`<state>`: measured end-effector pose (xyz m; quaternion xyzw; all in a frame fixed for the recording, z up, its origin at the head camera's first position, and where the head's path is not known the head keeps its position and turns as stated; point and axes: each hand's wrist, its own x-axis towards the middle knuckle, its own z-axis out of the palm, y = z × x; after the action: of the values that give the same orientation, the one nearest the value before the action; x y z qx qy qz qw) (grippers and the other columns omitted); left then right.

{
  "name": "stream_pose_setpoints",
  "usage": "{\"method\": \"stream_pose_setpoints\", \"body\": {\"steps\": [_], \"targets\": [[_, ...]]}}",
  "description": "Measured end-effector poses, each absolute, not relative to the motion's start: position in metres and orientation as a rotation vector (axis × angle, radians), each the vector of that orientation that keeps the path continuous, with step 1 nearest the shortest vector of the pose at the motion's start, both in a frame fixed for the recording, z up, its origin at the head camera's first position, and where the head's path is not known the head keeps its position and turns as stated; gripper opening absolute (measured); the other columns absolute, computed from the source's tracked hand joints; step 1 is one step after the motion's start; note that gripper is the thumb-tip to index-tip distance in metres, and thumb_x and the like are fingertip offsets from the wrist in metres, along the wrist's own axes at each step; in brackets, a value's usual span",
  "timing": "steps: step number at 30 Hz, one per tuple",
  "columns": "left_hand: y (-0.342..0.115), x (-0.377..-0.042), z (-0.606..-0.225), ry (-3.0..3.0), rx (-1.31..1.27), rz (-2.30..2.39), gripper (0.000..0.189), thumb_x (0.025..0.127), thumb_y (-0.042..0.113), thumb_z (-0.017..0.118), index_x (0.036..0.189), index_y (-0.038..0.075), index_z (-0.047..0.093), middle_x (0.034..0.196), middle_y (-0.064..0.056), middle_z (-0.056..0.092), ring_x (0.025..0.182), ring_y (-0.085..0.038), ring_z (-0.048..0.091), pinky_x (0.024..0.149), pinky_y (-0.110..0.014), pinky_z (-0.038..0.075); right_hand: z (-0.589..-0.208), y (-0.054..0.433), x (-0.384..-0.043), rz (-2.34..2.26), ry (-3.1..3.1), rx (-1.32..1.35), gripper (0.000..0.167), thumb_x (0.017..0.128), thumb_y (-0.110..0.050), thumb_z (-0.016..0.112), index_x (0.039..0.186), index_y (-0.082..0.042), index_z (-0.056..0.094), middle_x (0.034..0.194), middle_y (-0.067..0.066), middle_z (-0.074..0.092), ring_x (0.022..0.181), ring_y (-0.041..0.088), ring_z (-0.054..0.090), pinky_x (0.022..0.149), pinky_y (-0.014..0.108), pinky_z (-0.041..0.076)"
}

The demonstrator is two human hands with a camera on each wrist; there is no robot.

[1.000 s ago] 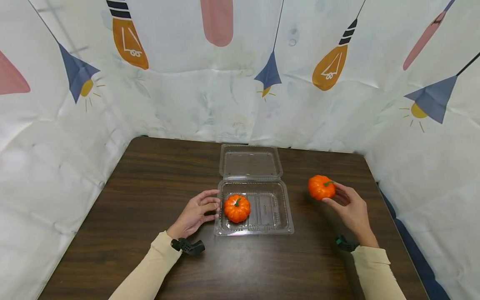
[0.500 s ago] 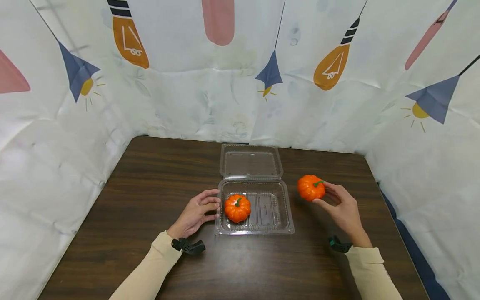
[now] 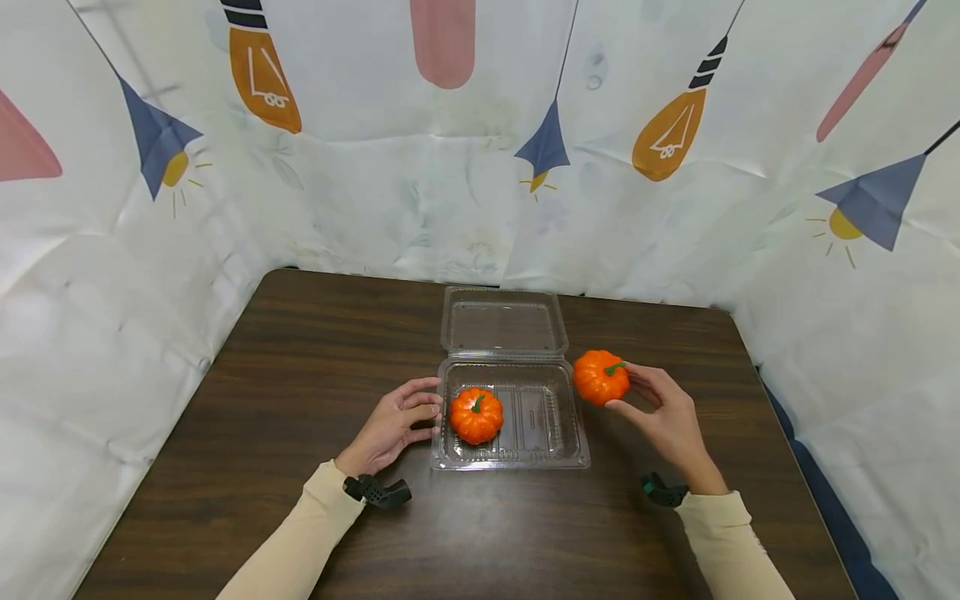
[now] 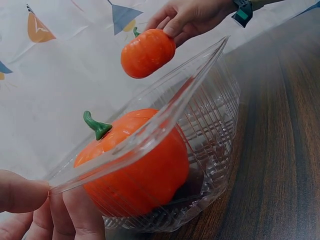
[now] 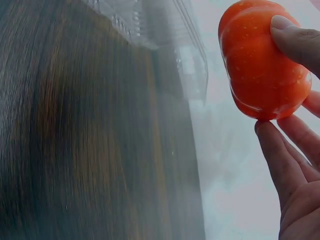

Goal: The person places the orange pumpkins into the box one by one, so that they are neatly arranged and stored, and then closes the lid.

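A clear plastic clamshell container [image 3: 536,421] lies on the table with its lid [image 3: 504,323] folded back. Inside its left part sits a small orange toy pumpkin [image 3: 476,417] with a green stem. My left hand [image 3: 393,429] is at the container's left side; in the left wrist view its thumb [image 4: 25,192] and fingers pinch the rim. With my right hand [image 3: 667,421] I hold a second orange toy pumpkin [image 3: 601,378] between thumb and fingertips. That pumpkin is raised off the table by the container's right edge, as the left wrist view also shows.
The dark wood-grain table [image 3: 300,358] stands against a white curtain [image 3: 360,200] printed with lamps and bulbs, which also hangs on both sides. Each wrist wears a black band [image 3: 378,492].
My right hand has carried its pumpkin leftward, from well right of the container to its right edge. My left hand and the pumpkin in the container stay where they were.
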<state>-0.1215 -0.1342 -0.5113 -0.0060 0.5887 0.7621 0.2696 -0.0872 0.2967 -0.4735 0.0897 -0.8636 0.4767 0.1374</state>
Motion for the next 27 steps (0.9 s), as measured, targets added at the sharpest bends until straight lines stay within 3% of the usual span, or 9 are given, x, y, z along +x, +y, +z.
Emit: {"method": "stream_pose_setpoints", "body": {"steps": [6, 14, 27], "targets": [[-0.134, -0.122, -0.511, 1.584, -0.016, 2.057, 0.059, 0.101, 0.009, 0.064, 0.154, 0.004, 0.038, 0.111, 0.003, 0.064, 0.094, -0.012, 0.065, 0.084, -0.03, 0.063, -0.473, 0.284, -0.088, 1.406, -2.501, 0.299, 0.068, 0.073, 0.005, 0.088, 0.135, -0.007, 0.066, 0.13, 0.014, 0.065, 0.115, -0.016, 0.059, 0.098, 0.008, 0.05], [-0.134, -0.122, -0.512, 1.565, -0.046, 2.058, 0.058, 0.101, 0.009, 0.065, 0.153, 0.002, 0.041, 0.11, 0.004, 0.064, 0.094, -0.012, 0.065, 0.084, -0.029, 0.063, -0.478, 0.269, -0.092, 1.414, -2.5, 0.351, 0.066, 0.071, 0.013, 0.086, 0.132, 0.003, 0.065, 0.126, 0.02, 0.064, 0.114, -0.014, 0.06, 0.099, 0.011, 0.052], [-0.134, -0.122, -0.515, 1.574, -0.047, 2.052, 0.057, 0.101, 0.009, 0.064, 0.153, 0.003, 0.042, 0.111, 0.004, 0.064, 0.095, -0.012, 0.064, 0.085, -0.029, 0.063, -0.487, 0.253, -0.096, 1.452, -2.515, 0.464, 0.065, 0.073, -0.002, 0.09, 0.133, -0.012, 0.067, 0.127, 0.008, 0.066, 0.114, -0.006, 0.064, 0.1, 0.015, 0.053]]}}
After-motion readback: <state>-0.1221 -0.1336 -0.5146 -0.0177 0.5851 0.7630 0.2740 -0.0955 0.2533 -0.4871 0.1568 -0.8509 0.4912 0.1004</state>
